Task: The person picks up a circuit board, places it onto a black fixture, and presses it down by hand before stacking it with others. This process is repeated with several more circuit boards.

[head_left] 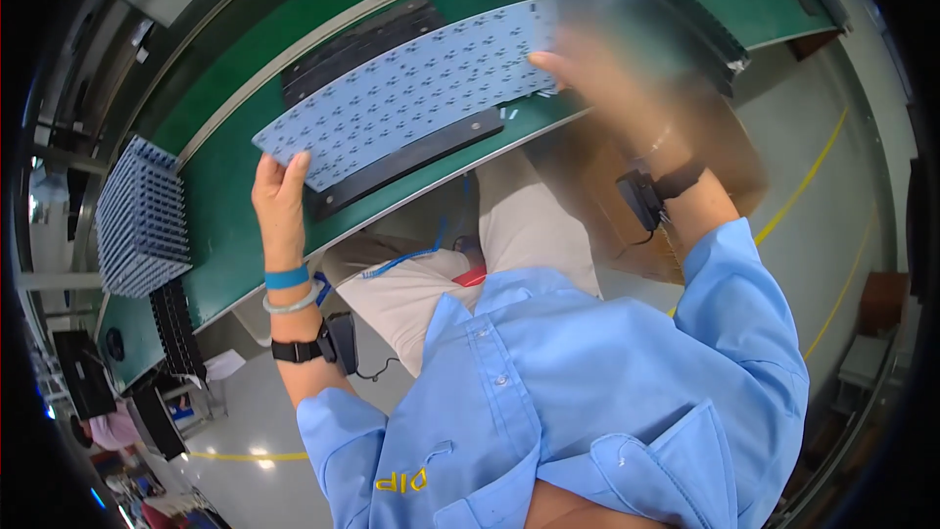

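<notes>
Held up over the green counter (pixel 235 225): a long pale blue-grey sheet (pixel 411 88) studded with rows of small raised domes, gripped at both short ends and lifted clear of the surface. Left hand (pixel 281 198) clamped on the sheet's lower left corner, thumb on the near face, fingers curled behind the edge. Right hand (pixel 597 73) pinching the upper right end, thumb laid along the sheet's edge; blurred, so finger detail hard to make out, yet clearly closed on the sheet. Sheet tilted, left end lower and nearer the body, right end higher and farther away.

Directly beneath the sheet, lying flat on the counter: a dark rectangular tray (pixel 411 159), its near edge showing as a black strip below the sheet's lower rim. Behind it, partly covered by the sheet, a stack of black frames (pixel 357 44). Off to the left, well apart from the hands, a tall stack of similar pale dotted sheets (pixel 142 216) standing on the counter, with a pile of black trays (pixel 176 328) just beside it toward the counter's end.

On the left wrist: a blue band (pixel 287 278), a pale bangle (pixel 291 303) and a black strap with a small box (pixel 341 341) and cord. On the right wrist: another black strap with a box (pixel 643 199). Light blue work shirt (pixel 548 372) and beige trousers (pixel 421 284) filling the lower middle, grey floor (pixel 822 167) with yellow lines to the right
</notes>
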`<state>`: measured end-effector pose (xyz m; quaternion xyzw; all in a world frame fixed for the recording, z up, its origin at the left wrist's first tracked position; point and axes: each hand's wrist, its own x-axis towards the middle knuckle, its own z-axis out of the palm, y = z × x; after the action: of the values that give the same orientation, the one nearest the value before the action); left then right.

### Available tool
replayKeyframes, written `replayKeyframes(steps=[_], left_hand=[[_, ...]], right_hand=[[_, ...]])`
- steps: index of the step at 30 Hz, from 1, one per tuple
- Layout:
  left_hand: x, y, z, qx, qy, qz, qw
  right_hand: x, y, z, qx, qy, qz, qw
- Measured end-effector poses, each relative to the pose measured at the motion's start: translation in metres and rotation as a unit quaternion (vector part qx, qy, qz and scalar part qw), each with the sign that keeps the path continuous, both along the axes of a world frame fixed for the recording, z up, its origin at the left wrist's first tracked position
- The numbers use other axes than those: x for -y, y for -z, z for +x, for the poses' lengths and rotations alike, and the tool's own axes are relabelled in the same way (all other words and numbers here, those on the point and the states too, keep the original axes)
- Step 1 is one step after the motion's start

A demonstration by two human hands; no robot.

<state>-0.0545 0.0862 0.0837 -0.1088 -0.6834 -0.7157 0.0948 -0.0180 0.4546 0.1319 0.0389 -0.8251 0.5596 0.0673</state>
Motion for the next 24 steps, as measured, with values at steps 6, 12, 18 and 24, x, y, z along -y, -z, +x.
replayKeyframes(steps=[6,12,18,24], left_hand=[[0.010,0.000,-0.008,0.007,0.009,-0.135,0.991],[0.019,0.007,-0.035,0.029,-0.003,-0.312,0.950],[0.008,-0.009,-0.044,0.074,0.041,-0.322,0.943],[0.016,-0.026,-0.030,0.064,0.009,0.128,0.990]], right_hand=[[-0.003,-0.002,-0.001,0.013,0.019,-0.003,1.000],[0.004,-0.009,-0.008,0.046,0.002,0.046,0.998],[-0.014,-0.010,-0.017,0.107,-0.015,0.095,0.990],[0.009,-0.046,-0.028,-0.093,-0.053,0.022,0.994]])
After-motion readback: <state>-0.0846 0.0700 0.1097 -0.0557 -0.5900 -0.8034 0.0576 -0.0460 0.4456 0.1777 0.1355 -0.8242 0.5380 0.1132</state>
